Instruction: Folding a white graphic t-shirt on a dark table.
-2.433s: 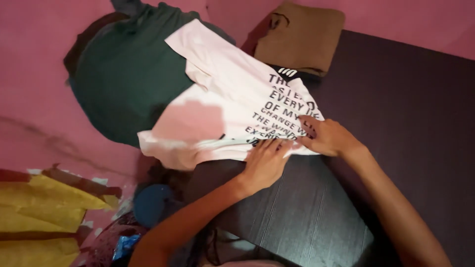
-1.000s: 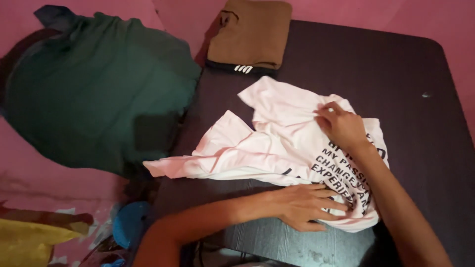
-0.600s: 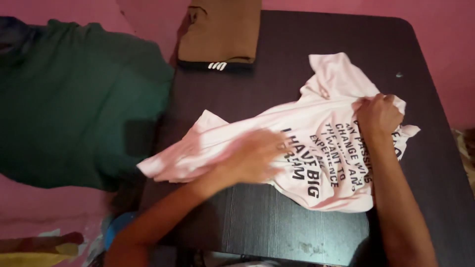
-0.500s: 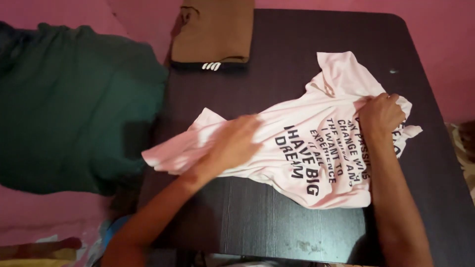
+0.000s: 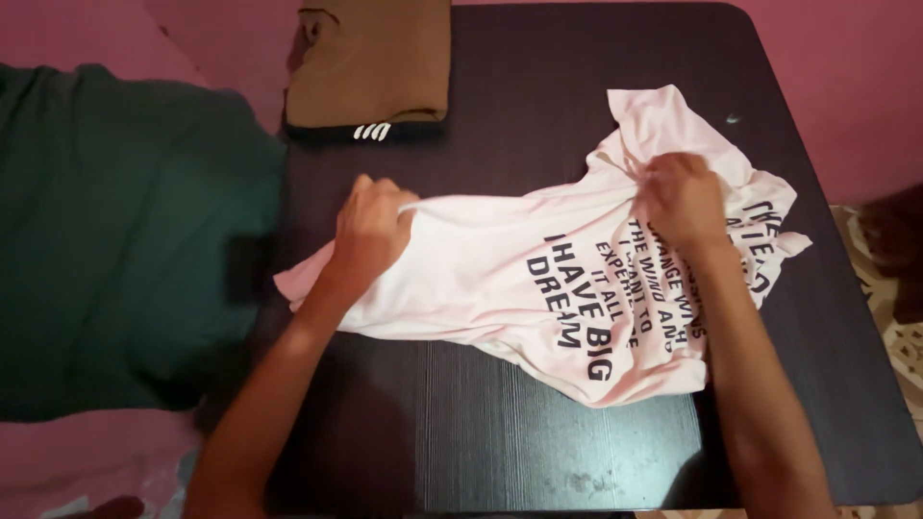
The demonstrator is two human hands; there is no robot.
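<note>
On dark table (image 5: 538,58) — hands grip pink shirt (image 5: 481,279) edges.

on the table (image 5: 538,442), t-shirt (image 5: 500,279) spread across middle of the frame; folded garment (image 5: 370,62) at upper left of it; large cloth (image 5: 115,231) at far left, beside table edge.

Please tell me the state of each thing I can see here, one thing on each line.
pink T-shirt: unfolded, creased, printed side up on the table.
left hand: closed on the shirt's left edge.
right hand: closed on bunched cloth near the shirt's right end.
brown garment: folded, on top of a black folded one.
dark green cloth: spread out, beside the table.
dark table: bearing the shirt and the folded stack.
</note>
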